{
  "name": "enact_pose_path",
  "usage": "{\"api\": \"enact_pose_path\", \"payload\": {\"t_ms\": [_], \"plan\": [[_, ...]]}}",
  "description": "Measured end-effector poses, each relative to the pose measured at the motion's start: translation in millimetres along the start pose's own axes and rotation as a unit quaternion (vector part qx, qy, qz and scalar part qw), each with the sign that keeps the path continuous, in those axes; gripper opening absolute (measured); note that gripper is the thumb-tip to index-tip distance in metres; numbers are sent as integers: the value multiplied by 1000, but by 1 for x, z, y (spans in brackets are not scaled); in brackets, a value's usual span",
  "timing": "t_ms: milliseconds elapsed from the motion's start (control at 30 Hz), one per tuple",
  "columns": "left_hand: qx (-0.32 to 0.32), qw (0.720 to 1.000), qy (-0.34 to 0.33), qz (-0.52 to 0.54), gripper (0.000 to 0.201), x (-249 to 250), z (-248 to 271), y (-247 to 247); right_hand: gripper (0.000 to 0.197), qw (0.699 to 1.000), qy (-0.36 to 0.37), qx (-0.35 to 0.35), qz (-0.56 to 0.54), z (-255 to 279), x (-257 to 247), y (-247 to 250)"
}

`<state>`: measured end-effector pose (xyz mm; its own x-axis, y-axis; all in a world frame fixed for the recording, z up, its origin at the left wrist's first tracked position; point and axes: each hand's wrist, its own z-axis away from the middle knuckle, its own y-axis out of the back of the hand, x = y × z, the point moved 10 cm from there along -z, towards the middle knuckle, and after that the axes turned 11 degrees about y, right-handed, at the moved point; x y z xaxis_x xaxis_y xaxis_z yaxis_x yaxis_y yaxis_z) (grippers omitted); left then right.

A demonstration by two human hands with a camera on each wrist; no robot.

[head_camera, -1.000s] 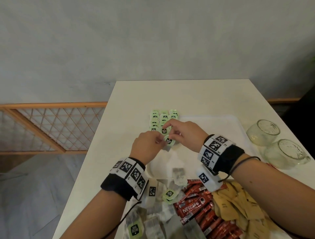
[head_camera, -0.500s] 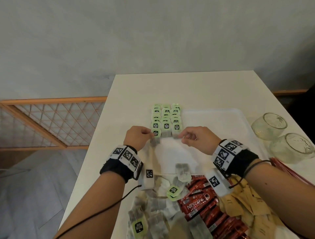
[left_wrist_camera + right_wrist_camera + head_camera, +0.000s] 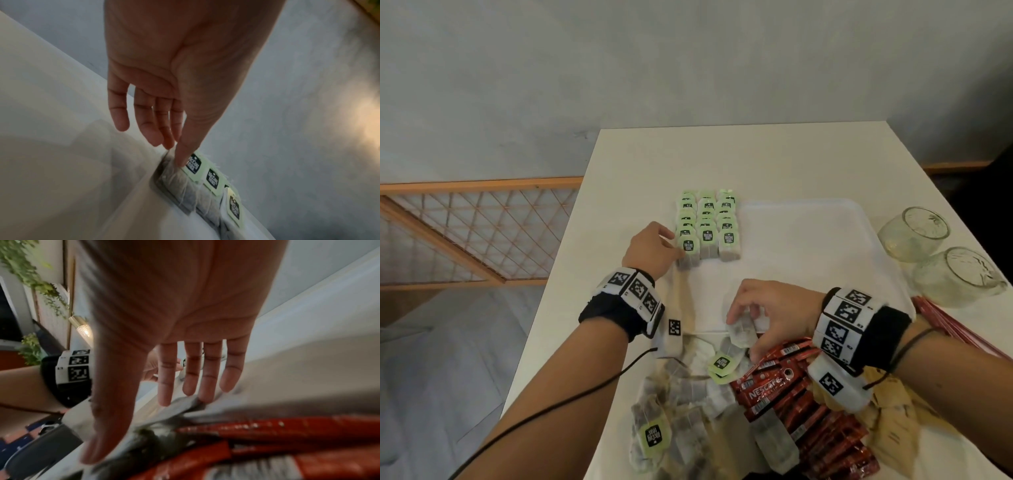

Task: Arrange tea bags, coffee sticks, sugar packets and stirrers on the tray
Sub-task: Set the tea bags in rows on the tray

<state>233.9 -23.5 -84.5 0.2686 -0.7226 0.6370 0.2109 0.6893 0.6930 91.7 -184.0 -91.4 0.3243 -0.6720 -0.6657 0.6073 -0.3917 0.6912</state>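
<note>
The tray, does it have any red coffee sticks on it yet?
No, the tray holds only tea bags; the coffee sticks lie off it.
</note>
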Motion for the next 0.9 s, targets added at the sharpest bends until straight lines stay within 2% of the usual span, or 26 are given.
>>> {"api": "enact_pose_path", "payload": {"t_ms": [67, 233, 300, 400, 567, 667, 900], "plan": [[14, 1000, -7, -17, 30, 1, 3, 2, 53, 1000, 9, -7, 12, 0, -1, -4], [9, 998, -33, -54, 24, 8, 11, -1, 22, 999, 16, 31, 23, -3, -6, 11], [1, 997, -40, -70, 21, 10, 13, -4, 24, 998, 5, 56, 31, -9, -4, 29], [-13, 995, -41, -91, 20, 13, 16, -9, 24, 991, -19, 130, 18, -23, 4, 60], [-14, 992, -36, -118, 12, 15, 18, -14, 14, 971, -79, 225, -5, -44, 24, 88], [-10, 990, -34, -139, 8, 16, 18, -15, 10, 956, -92, 275, -37, -52, 34, 98], [-17, 988, -16, -150, 9, 14, 10, -15, 10, 943, -89, 315, -56, -69, 37, 106]]}}
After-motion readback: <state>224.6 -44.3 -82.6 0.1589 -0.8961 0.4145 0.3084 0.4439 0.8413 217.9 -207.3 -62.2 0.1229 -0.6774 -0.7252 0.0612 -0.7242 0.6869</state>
